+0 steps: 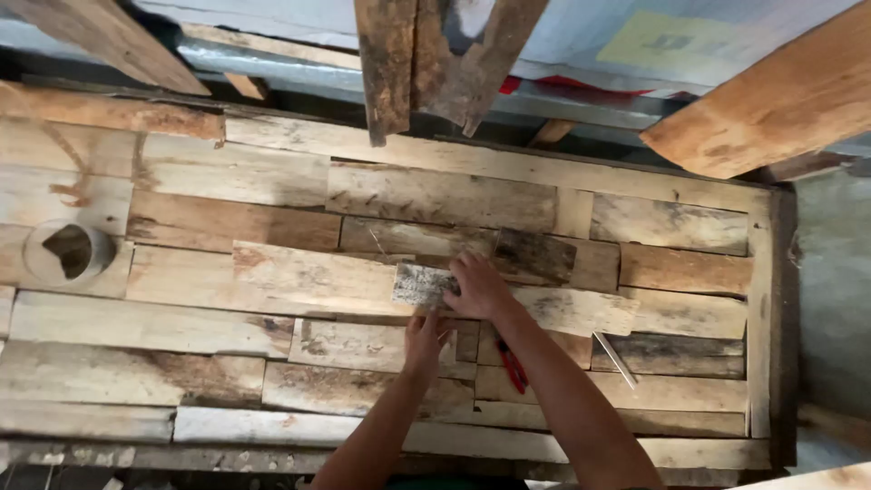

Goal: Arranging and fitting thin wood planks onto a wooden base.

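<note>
— What's the biggest thing in front of you?

— The panel of patchwork wooden boards [227,222], pale and weathered, laid side by side in rows and filling nearly the whole view. A dark frame edge [785,318] runs down its right side. Beyond the far edge several loose planks [771,100] lean in, one broad orange-brown one at far right and a dark, rotted pair at far centre.

— And on the panel itself?

— A long pale board [318,277] lies across the middle rows, slightly proud of the others. At the far left sits a round lidded container [68,252]. Right of my arms there's a thin pale sliver of wood [615,359] lying at a slant, and a red-handled tool [513,365] just beside my right forearm, partly hidden by it.

— What are your hands doing?

— My right hand [478,286] lies flat with fingers spread, pressing on the right end of a small grey speckled wood block [420,284], which rests at the panel's centre against the long board's right end. My left hand [425,338] is just nearer, fingertips up against the block's near edge; whether it pinches anything I cannot tell.
</note>
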